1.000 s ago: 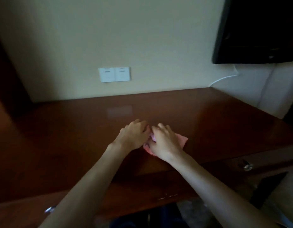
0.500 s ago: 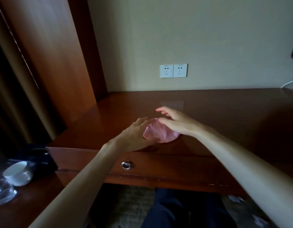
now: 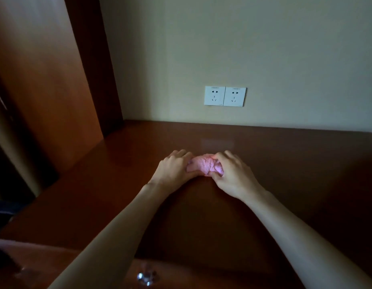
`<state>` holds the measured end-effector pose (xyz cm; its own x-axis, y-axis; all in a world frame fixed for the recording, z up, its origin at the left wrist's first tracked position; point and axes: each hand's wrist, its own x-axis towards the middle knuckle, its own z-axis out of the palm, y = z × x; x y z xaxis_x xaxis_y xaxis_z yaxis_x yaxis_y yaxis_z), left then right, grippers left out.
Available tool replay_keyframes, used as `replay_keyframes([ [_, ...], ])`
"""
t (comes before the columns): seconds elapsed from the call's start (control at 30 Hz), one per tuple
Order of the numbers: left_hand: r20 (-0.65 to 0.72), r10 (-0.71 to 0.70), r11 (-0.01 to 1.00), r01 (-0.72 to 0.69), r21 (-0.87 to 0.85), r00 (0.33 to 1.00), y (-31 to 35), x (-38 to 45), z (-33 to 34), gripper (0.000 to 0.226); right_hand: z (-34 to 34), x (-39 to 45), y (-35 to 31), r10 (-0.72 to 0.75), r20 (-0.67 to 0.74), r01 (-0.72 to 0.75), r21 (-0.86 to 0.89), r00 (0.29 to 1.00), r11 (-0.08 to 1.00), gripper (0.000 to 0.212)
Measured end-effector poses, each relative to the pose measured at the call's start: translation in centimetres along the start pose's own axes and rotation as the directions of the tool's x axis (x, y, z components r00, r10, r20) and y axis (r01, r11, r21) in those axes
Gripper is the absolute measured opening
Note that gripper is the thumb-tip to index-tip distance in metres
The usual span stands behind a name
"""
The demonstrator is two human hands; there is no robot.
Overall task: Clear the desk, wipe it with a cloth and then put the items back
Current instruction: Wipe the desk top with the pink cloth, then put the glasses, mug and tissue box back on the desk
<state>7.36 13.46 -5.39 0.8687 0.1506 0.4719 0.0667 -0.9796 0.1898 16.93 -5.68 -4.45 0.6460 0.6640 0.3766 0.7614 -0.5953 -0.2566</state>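
Observation:
A pink cloth (image 3: 203,166) lies bunched up on the dark brown wooden desk (image 3: 295,163), near its middle. My left hand (image 3: 174,166) grips the cloth's left end, fingers curled over it. My right hand (image 3: 233,174) grips the right end, thumb under and fingers on top. Both hands press the cloth against the desk top. Nothing else lies on the visible desk surface.
A wooden panel (image 3: 41,90) rises at the desk's left end. Two white wall sockets (image 3: 224,96) sit on the beige wall behind the desk. A shiny drawer knob (image 3: 146,277) shows on the desk front below my left forearm.
The view has swung from the desk's right part to its left part. The cloth went from flat under my right hand to bunched between both hands, which now grip it farther from the front edge.

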Motion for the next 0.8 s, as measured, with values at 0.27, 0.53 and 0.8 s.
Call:
replay_keyframes([
  [0.27, 0.078, -0.094, 0.995, 0.092, 0.025, 0.993, -3.0, 6.7, 2.0, 0.060, 1.3, 9.1, 2.0, 0.021, 0.090, -0.025, 0.045, 0.996, 0.999, 0.037],
  [0.53, 0.254, -0.100, 0.995, 0.098, 0.021, 0.962, 2.4, -2.4, -4.3, 0.055, -2.1, -1.1, -1.9, -0.029, 0.081, 0.022, 0.090, 0.996, 0.996, 0.038],
  [0.8, 0.254, -0.106, 0.992, 0.085, 0.089, 0.961, 5.7, -16.8, -11.9, 0.047, -5.6, -13.5, -10.5, -0.134, 0.133, 0.120, 0.103, 0.982, 0.987, 0.030],
])
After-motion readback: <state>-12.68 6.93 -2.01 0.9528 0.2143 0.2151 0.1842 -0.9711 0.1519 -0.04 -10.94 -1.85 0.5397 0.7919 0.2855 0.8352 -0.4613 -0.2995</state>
